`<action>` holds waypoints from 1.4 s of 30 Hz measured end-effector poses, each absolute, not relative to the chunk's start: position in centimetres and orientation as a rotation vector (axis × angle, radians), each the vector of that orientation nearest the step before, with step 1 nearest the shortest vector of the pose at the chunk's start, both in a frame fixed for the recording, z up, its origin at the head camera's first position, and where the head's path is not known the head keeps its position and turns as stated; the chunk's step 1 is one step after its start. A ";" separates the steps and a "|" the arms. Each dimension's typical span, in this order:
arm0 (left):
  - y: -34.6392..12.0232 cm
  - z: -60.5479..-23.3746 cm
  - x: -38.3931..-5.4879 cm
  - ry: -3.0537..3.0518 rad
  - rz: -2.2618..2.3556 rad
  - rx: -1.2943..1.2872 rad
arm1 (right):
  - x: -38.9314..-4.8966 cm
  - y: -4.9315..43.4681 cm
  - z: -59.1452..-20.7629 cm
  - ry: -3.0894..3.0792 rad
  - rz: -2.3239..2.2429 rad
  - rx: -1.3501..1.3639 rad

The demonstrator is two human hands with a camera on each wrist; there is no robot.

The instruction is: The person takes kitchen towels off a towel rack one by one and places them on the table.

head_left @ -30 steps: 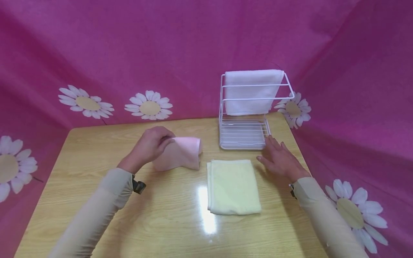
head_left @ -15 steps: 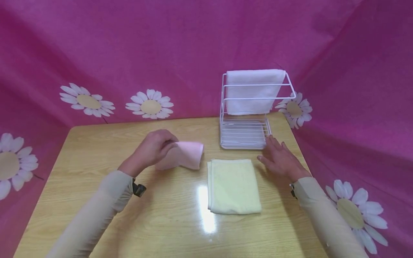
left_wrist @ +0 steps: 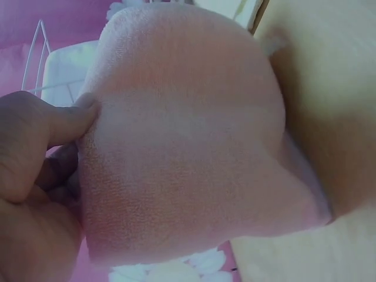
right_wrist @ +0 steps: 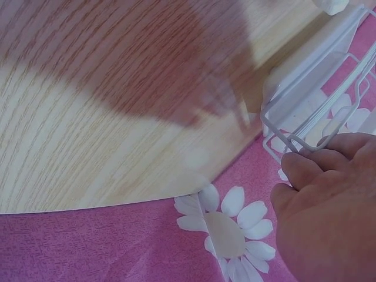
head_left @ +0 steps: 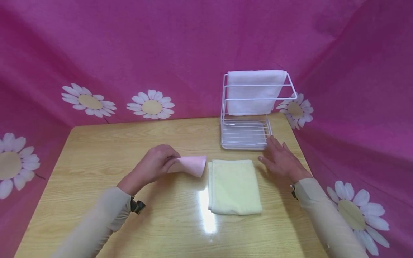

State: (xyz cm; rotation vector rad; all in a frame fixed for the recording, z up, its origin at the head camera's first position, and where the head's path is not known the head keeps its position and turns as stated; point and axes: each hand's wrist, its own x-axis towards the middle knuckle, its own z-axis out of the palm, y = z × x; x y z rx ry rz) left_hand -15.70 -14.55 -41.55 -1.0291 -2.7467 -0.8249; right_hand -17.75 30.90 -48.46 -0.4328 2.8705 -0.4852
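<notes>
My left hand [head_left: 156,163] pinches the edge of a folded pink towel [head_left: 193,165] between thumb and fingers, above the table left of the yellow towel. In the left wrist view the pink towel [left_wrist: 188,141] hangs from the thumb [left_wrist: 76,120] and fills most of the picture. A folded pale yellow towel [head_left: 235,188] lies flat on the wooden table. My right hand [head_left: 284,159] reaches to the near right corner of a white wire rack [head_left: 243,143], thumb spread apart. Its fingertips touch the rack wire [right_wrist: 308,144] in the right wrist view.
A white towel [head_left: 251,96] drapes over the upper rails of the rack, with a tray at its base. The wooden table [head_left: 96,161] meets a magenta curtain [head_left: 180,53] with daisies at the back and sides. Light glares on the table [head_left: 206,211].
My left hand has come down toward me and slightly right with the pink towel, which now lies closer to the yellow towel. My right hand stays at the rack corner.
</notes>
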 end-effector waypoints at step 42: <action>-14.7 -52.6 -7.4 -2.822 -0.742 -1.200 | -17.9 30.5 -48.7 2.874 -0.437 -0.410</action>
